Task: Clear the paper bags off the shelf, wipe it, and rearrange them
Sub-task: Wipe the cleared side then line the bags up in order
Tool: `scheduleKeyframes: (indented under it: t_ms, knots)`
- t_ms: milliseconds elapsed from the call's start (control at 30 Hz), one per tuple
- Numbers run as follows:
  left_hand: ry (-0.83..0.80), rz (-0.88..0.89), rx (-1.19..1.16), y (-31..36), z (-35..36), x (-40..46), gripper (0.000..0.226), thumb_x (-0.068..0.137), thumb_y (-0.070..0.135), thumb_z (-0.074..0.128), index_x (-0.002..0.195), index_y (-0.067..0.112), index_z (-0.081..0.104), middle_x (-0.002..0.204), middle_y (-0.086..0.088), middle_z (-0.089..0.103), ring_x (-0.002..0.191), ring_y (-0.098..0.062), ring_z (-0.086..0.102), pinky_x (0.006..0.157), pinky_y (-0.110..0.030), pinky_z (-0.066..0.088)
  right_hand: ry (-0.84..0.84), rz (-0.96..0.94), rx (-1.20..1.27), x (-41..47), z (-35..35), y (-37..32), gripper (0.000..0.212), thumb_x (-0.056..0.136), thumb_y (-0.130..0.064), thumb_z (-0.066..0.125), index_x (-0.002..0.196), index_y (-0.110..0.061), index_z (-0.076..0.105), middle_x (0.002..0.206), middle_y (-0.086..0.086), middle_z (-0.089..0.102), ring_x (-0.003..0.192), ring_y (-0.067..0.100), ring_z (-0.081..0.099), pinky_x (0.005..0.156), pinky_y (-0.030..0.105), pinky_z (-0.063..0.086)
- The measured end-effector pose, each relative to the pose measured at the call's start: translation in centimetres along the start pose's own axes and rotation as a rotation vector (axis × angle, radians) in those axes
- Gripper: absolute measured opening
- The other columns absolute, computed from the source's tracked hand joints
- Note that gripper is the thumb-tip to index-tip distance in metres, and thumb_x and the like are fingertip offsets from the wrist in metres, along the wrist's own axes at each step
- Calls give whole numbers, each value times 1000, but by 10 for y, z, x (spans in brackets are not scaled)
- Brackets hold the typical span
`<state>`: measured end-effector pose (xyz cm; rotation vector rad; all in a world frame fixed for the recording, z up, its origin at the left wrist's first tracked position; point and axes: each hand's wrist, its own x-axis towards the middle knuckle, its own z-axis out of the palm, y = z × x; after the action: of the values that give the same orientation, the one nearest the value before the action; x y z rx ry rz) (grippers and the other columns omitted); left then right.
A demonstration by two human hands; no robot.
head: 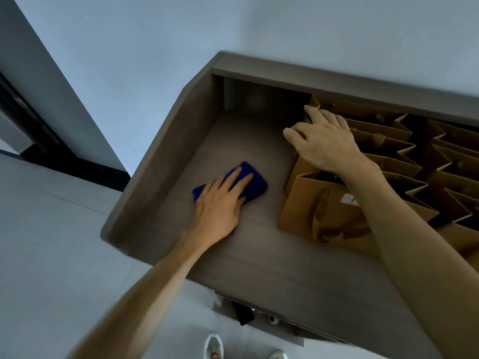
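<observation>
Left hand (219, 203) lay flat with straight fingers, pressed down on a dark blue cloth (234, 182), soft and folded into a rough rectangle, on the bare left part of the shelf (259, 268). Right hand (321, 141) rested on top of the paper bags (388, 151), fingers bent over the upper edges of the back ones near the rear wall; whether anything was really gripped, cannot tell.

Brown bags of stiff matte paper, stood upright and packed close in rows along the right side of the shelf, open tops making a zigzag of folded gussets. Nearest bag (324, 216) turned its flat face to the camera, with a flat paper handle and a small white label (348, 199) near its top edge.

Shelf of grey-brown wood grain, smooth and dull, closed by a raised side panel on the left and a board above the back. Behind, a plain pale wall (233, 27); at left, a light floor (39, 229) with a dark door frame (26, 120). Below the shelf, white shoes (213, 345) on the floor.
</observation>
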<state>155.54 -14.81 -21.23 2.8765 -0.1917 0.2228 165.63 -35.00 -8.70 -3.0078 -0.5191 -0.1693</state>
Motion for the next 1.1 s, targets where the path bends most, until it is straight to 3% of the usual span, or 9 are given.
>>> scheduleKeyframes:
  t_ms: [200, 267, 367, 533, 767, 1000, 1100]
  knots:
    - [-31, -174, 6, -38, -15, -88, 52, 98, 42, 25, 148, 31, 25, 157, 6, 26, 141, -20, 31, 111, -40, 30, -12, -7, -2, 3, -1, 1, 52, 100, -56, 23, 136, -32, 52, 162, 6, 16, 148, 30, 10, 118, 50, 5]
    - [-51, -181, -38, -39, -16, -79, 50, 100, 39, 31, 149, 32, 23, 158, 8, 22, 143, -17, 24, 114, -35, 21, -9, -6, -5, 3, 0, 1, 52, 100, -56, 23, 135, -33, 53, 162, 6, 16, 148, 29, 10, 118, 49, 4]
    - [11, -155, -45, -48, -20, -40, 52, 100, 28, 43, 149, 26, 29, 157, 3, 26, 143, -19, 25, 114, -30, 12, -8, -7, -1, 2, 1, 1, 51, 99, -57, 23, 133, -34, 54, 162, 5, 16, 148, 29, 10, 118, 49, 4]
    - [8, -181, -63, -59, -10, 60, 53, 100, 24, 45, 149, 15, 27, 157, -9, 23, 143, -28, 24, 118, -39, 19, -19, -3, 7, 2, 0, 0, 50, 99, -58, 23, 132, -36, 55, 162, 4, 15, 148, 28, 9, 118, 48, 3]
    - [-167, -196, -39, -57, -2, 176, 57, 101, 30, 36, 153, 20, 14, 159, -12, 13, 142, -34, 22, 115, -43, 20, -49, 22, 10, 2, -4, -1, 50, 99, -57, 23, 131, -37, 55, 162, 2, 12, 149, 26, 6, 119, 48, 2]
    - [-27, -56, -55, -48, -3, 103, 56, 101, 32, 38, 152, 16, 21, 158, -10, 20, 139, -28, 29, 114, -42, 23, -67, 30, 13, 5, -5, -3, 50, 98, -59, 23, 131, -39, 54, 163, 2, 10, 149, 26, 5, 119, 46, 1]
    - [-2, -74, -51, -42, -8, 54, 57, 101, 36, 38, 152, 18, 20, 159, -6, 19, 141, -23, 27, 115, -39, 24, -61, 18, 6, 3, -5, -3, 51, 97, -60, 21, 130, -40, 55, 163, 2, 10, 149, 25, 5, 119, 46, 0]
